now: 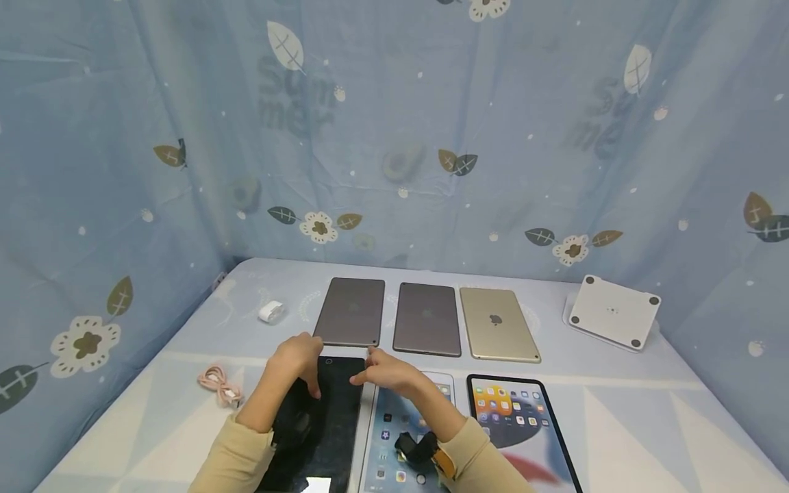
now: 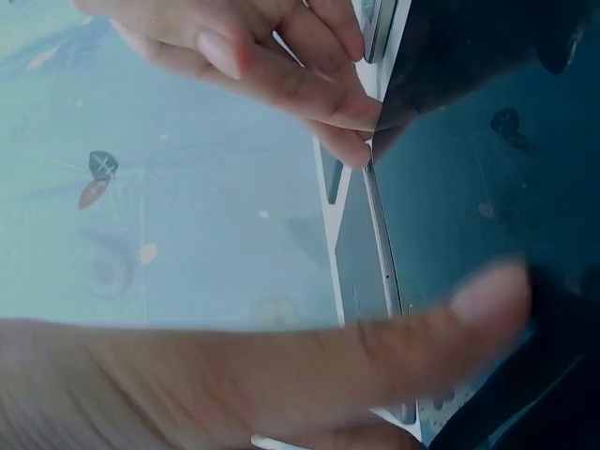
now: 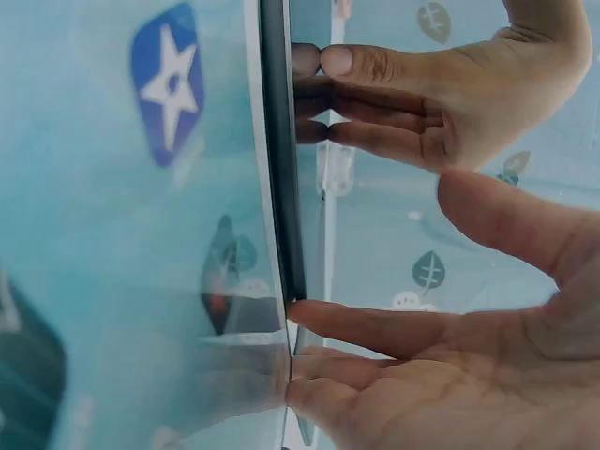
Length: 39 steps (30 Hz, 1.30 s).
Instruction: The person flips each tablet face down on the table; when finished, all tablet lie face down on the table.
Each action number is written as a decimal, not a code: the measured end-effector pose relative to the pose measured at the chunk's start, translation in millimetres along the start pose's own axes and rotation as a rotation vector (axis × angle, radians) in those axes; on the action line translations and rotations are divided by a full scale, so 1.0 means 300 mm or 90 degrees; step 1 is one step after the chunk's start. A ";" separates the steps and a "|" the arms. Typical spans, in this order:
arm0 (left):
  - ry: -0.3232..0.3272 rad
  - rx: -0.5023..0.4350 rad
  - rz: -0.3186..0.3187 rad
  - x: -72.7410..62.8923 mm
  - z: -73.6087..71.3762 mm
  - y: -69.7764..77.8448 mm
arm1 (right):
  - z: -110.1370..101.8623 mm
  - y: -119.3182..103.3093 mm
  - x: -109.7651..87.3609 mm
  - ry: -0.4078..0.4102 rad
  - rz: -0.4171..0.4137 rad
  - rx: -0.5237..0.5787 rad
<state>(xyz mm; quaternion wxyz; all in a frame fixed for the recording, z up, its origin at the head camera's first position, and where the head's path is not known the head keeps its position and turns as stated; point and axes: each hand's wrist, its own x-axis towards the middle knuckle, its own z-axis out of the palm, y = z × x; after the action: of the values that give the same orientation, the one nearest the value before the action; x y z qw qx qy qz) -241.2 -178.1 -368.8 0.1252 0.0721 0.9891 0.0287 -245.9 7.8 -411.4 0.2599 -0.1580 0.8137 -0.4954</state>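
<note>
A tablet with a dark, glossy screen [image 1: 335, 414] lies face up at the near left, reflecting light. At its far left side is my left hand [image 1: 302, 359], thumb stretched over the screen; in the left wrist view the thumb [image 2: 394, 356] is blurred, most other fingers hidden. My right hand [image 1: 390, 373] reaches the far right corner of the dark tablet, fingertips at the edge in the left wrist view. Extended fingers and a raised thumb show on the right hand [image 3: 450, 366] in its wrist view. Beneath the right forearm lies a white-framed tablet [image 1: 385, 452], screen lit.
Behind are two grey tablets [image 1: 351, 311] [image 1: 427, 319] and a gold tablet [image 1: 501, 325], backs up. A black-framed lit tablet [image 1: 524, 424] lies right. A white stand [image 1: 615, 311] is back right; a white charger [image 1: 271, 311] and pink cable [image 1: 220, 385] are left.
</note>
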 end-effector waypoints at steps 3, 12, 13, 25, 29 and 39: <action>-0.023 -0.005 -0.004 -0.004 -0.005 -0.008 | -0.010 0.002 -0.002 0.013 0.014 0.081; -0.115 -0.022 -0.015 -0.010 -0.033 -0.031 | -0.055 -0.025 -0.003 -0.051 -0.036 0.212; -0.119 -0.028 -0.007 -0.010 -0.035 -0.036 | -0.061 -0.029 -0.004 -0.060 -0.041 0.225; -0.144 -0.115 0.097 0.009 -0.043 -0.062 | -0.160 -0.074 -0.056 -0.098 -0.115 0.188; -0.140 -0.139 0.140 0.019 -0.038 -0.056 | -0.181 -0.089 -0.079 -0.109 -0.134 0.176; -0.157 -0.269 0.207 0.046 -0.024 -0.047 | -0.215 -0.122 -0.123 -0.113 -0.164 0.132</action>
<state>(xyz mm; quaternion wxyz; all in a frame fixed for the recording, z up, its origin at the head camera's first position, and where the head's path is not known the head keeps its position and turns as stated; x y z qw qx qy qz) -258.1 -190.2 -366.2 0.2503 0.2049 0.9140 0.2448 -253.3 56.8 -345.1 0.2801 -0.2764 0.7051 -0.5899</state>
